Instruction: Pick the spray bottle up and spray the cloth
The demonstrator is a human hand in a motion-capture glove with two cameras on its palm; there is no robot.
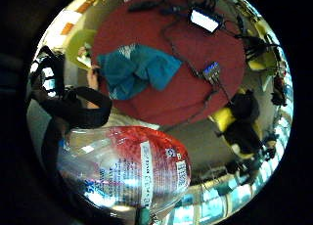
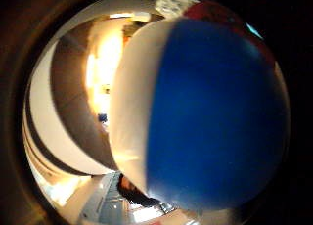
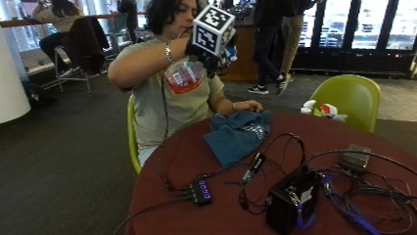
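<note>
Round red surface (image 3: 196, 161) below, blue cloth (image 3: 236, 133) lying at its far edge. Gloved hand (image 3: 207, 54) grips the spray bottle (image 3: 185, 74), lifted chest-high. Pickup done; spraying seems left.

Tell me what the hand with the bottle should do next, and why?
Probably lower the spray bottle and aim it at the blue cloth. The gloved right hand holds it high at chest level, while the cloth lies crumpled on the red table under the bare hand.
</note>
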